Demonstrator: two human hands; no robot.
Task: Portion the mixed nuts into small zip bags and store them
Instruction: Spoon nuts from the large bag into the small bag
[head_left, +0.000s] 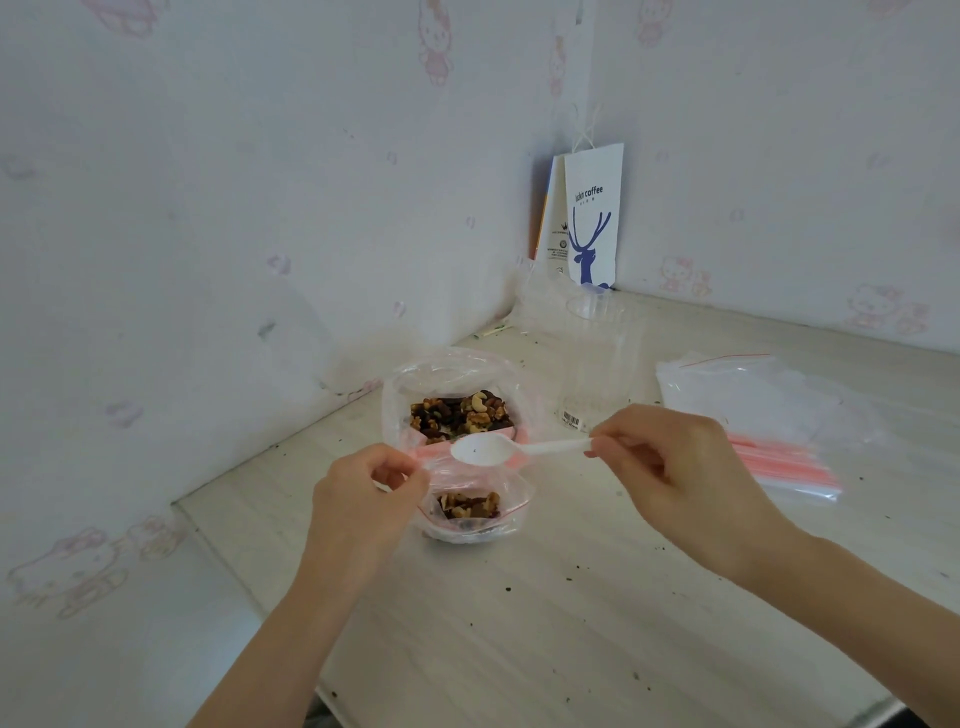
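- Left hand (363, 499): thumb and forefinger pinch the pink-striped rim of the small zip bag (470, 519) and hold its mouth up and open.
- Small zip bag: stands on the pale surface (519, 623) just below the frame's centre, with a shallow layer of nuts in its bottom.
- Right hand (670, 467): fingertips are closed on the handle end of the white plastic spoon (480, 449). The spoon's bowl, holding only a dark speck, hangs over the small bag's mouth.
- Large bag of mixed nuts (457, 410): open-topped, at 12 o'clock from the small zip bag and just beside it.
- Clear cup (597, 358): upright, at 2 o'clock from the large bag, near it.
- Stack of empty zip bags (753, 415): lies flat at 3 o'clock from the cup, pink seal strips toward the viewer.
- White paper bag (592, 218): printed with a blue deer, stands in the wall corner at 12 o'clock from the cup.
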